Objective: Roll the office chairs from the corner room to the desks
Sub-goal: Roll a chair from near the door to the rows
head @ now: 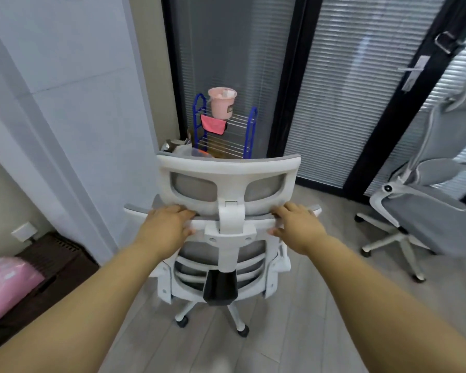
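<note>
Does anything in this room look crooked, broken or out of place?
Only one thing: the second grey-and-white office chair at right looks reclined far back. The white mesh-backed chair gripped by the left hand and right hand looks intact and upright.

Small office side room. Black-framed glass partitions [331, 98] with blinds inside, glass door with lever handle [414, 72]. Two white-and-grey mesh office chairs on castors: one [228, 200] centre, another [425, 189] right. Grey plank floor [301, 319]. Doubles as storage: blue rack [226, 130] with pink bucket [222, 102] in the corner.
</note>
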Demonstrator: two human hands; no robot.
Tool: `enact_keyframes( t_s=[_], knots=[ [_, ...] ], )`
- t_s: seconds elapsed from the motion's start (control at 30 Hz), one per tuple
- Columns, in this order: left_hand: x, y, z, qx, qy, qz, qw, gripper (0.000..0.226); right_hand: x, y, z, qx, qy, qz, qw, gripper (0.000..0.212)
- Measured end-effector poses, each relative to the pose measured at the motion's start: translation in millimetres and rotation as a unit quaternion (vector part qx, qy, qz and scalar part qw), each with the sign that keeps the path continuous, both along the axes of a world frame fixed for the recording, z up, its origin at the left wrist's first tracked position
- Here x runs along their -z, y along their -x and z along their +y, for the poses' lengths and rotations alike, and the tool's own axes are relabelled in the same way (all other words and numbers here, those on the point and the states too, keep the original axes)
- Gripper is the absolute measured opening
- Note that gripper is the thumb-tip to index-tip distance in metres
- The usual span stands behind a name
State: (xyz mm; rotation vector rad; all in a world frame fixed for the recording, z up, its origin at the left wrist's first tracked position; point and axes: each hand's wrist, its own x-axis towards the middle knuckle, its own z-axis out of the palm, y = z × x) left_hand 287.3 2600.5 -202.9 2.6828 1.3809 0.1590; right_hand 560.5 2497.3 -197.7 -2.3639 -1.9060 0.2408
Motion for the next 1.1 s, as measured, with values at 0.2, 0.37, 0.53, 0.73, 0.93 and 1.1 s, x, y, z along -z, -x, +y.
enact_keyframes(
  t_s=[0.2, 0.37, 0.53, 0.73, 0.93, 1.1],
  knots=[
    [6, -8, -26, 0.019, 0.007, -0.02, 1.0, 0.04, 6, -8, -33, 0.027, -0.02, 0.018, 0.999, 0.047],
    [7, -21, -66, 0.056, 0.001, -0.039, 0.998, 0.038, 8, -15, -89, 0.041, -0.035, 0.013, 0.998, 0.047],
    [0, -32, -113, 0.092, 0.013, -0.043, 0.995, 0.039, 14, -18, -163, 0.068, -0.048, 0.005, 0.996, 0.05],
    [1, -60, -191, 0.143, 0.02, -0.03, 0.989, 0.04, 20, -29, -271, 0.124, -0.048, 0.013, 0.991, 0.052],
    [9, -104, -266, 0.198, 0.048, -0.042, 0.978, 0.043, 16, -46, -382, 0.186, -0.044, 0.016, 0.981, 0.049],
    [9, -150, -334, 0.255, 0.067, -0.048, 0.963, 0.04, 14, -55, -478, 0.254, -0.05, 0.009, 0.966, 0.048]
  ],
)
